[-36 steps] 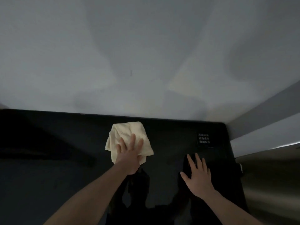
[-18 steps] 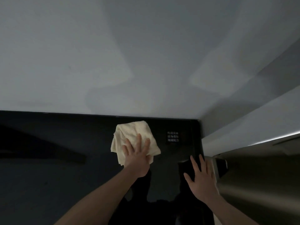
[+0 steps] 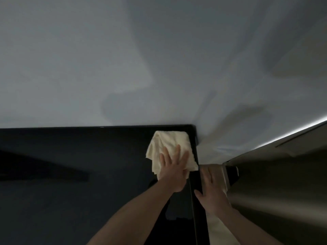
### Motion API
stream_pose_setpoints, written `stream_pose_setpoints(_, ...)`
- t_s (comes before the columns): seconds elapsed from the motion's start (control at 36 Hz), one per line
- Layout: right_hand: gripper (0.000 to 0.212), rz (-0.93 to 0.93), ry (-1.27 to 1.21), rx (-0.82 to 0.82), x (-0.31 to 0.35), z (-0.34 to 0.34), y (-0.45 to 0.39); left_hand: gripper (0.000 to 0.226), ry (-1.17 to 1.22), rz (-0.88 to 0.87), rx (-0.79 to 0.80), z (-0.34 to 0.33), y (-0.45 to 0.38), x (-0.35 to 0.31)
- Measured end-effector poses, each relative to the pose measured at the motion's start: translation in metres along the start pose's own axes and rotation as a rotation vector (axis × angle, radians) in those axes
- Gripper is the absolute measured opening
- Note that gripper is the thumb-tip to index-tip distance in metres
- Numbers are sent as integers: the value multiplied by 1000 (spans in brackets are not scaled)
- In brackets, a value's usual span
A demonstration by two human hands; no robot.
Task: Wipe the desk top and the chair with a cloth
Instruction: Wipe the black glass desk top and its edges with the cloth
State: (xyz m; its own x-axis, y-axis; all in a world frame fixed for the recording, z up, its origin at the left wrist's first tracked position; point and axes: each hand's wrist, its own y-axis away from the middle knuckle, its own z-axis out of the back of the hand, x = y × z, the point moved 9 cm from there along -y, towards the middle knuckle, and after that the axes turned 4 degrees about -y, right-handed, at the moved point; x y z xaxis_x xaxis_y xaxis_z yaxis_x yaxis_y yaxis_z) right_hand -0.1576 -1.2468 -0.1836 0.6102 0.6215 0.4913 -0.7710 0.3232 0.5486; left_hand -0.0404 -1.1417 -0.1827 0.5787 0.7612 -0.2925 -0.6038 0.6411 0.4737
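A glossy black desk top [image 3: 70, 174] fills the lower left of the head view and ends at a right edge near the wall. A crumpled cream cloth [image 3: 168, 144] lies at the desk's far right corner. My left hand [image 3: 174, 167] presses flat on the cloth with fingers straight. My right hand [image 3: 210, 190] rests flat with spread fingers at the desk's right edge, partly over the gap beside it. No chair is in view.
A pale grey wall [image 3: 159, 59] rises behind the desk. To the right stands a brushed metal surface [image 3: 274, 191] with a lit strip along its top. A dark shadow band [image 3: 44, 170] crosses the desk's left part.
My left hand has slid the cloth rightward into the desk's far right corner, covering the small label. My right hand has shifted to the desk's right edge. The view turned right.
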Motion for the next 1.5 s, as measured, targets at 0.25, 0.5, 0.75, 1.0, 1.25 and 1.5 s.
stream_pose_setpoints(0.25, 89, 30, 26, -127, 18, 29, 7, 77, -11, -230, 92, 15, -14, -25)
stream_pose_setpoints(0.5, 85, 78, 256, -64, 90, 9, -39, 85, 39, 211, -107, 58, 75, 181)
stream_pose_setpoints(0.75, 92, -93, 240, -41, 106, -12, -87, 136, 200, 607, 137, 18, 162, 319)
stream_pose_setpoints(1.0, 90, -11, 376, -66, 105, 2, -110, 138, 254, 592, 130, 19, 162, 320)
stream_pose_setpoints(1.25, 71, -257, 89, -203, 138, 2, -139, 138, 227, 574, 141, 18, 160, 322)
stream_pose_setpoints(1.5, 64, -221, 135, -183, 202, -48, -134, 138, 163, 504, 196, 23, 156, 322)
